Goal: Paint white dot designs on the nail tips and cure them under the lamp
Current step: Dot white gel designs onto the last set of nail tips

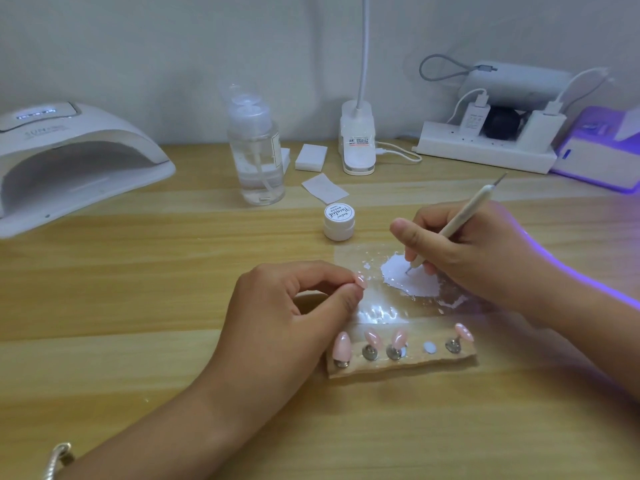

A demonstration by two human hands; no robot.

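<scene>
Right now you look to be mid-job, at the paint-loading step rather than the dotting itself. Your right hand (478,251) grips the dotting pen (460,220) like a pencil. Its fine point is dipped in the white paint puddle (420,282) spread on the clear film (377,313), at about twelve o'clock from the holder strip (398,367). Your left hand (287,313) pinches one pink nail tip (362,281) between thumb and forefinger, off the strip and near the puddle at its nine o'clock. The bare putty spot (430,348) on the strip is probably the seat it came from. The four mounted tips (400,336) stand on their pegs, three towards the strip's nine o'clock end and one at its three o'clock end. Whether any tip already carries dots is too small to tell, so I cannot say how many are finished. I would judge that the pinched tip is next to be dotted. Curing seems to lie ahead. The white curing lamp (69,161) sits well apart at ten o'clock with no tip showing in its mouth. A second lamp (595,157) glows violet at two o'clock, its inside hidden. The paint jar (339,221) stands lidded at twelve o'clock, so you are working from the puddle alone.
</scene>
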